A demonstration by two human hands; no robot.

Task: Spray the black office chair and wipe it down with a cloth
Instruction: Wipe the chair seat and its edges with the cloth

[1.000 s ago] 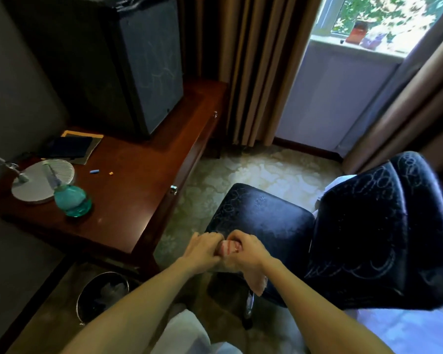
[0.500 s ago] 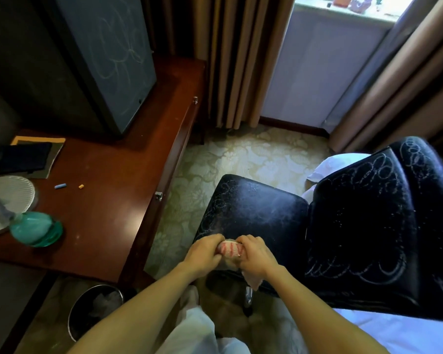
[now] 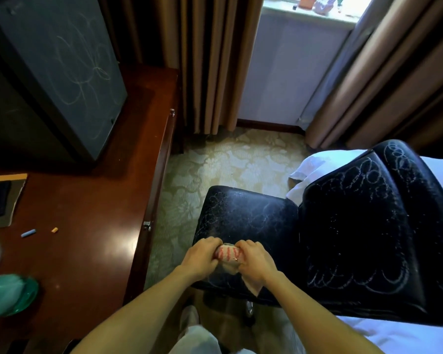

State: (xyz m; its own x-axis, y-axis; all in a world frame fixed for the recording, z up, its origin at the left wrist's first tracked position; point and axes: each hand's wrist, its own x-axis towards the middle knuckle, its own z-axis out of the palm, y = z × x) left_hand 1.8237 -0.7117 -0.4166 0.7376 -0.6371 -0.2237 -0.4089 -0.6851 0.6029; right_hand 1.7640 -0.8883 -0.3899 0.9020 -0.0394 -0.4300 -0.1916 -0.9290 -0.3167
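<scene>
The black office chair (image 3: 251,215) stands at the right, its seat and backrest (image 3: 363,226) covered with pale chalk scribbles. Over the seat's near edge, my left hand (image 3: 201,258) and my right hand (image 3: 253,261) both grip a bunched pink-and-white striped cloth (image 3: 226,252) between them. A corner of the cloth hangs below my right hand. The teal spray bottle (image 3: 8,293) lies on the desk at the lower left, partly cut off by the frame edge.
A dark wooden desk (image 3: 92,226) runs along the left, holding a black cabinet with chalk marks (image 3: 62,67), two small chalk pieces (image 3: 28,233) and a dark folder. Brown curtains (image 3: 207,60) hang behind. White bedding (image 3: 399,335) lies at the right. Patterned carpet shows between desk and chair.
The view has tilted down and moved nearer to the chair. Both hands stay together on the cloth, which now shows more of its striped surface.
</scene>
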